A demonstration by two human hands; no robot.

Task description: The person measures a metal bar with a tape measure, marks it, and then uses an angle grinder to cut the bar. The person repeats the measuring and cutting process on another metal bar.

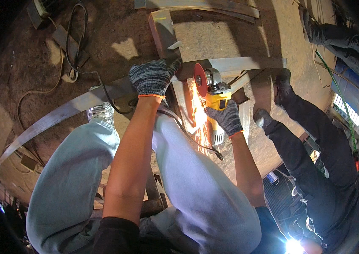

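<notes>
My left hand [150,79], in a grey knit glove with an orange cuff, is closed over a long flat metal bar [255,63] that runs across the view. My right hand [227,118], gloved alike, grips a yellow angle grinder [218,101] by its body. Its red disc [200,80] stands on edge at the bar, just right of my left hand. Orange sparks [198,114] stream down from the disc toward me. Under the bar, near my left hand, a rust-brown metal beam [161,34] points away from me. The fingertips of my left hand are partly hidden.
A co-worker's dark-sleeved arms or legs [298,114] reach in from the right, close to the bar's right end. Cables [80,42] loop over the floor at left. More flat strips [205,6] lie at the far side. A bright welding light [293,247] glows at lower right.
</notes>
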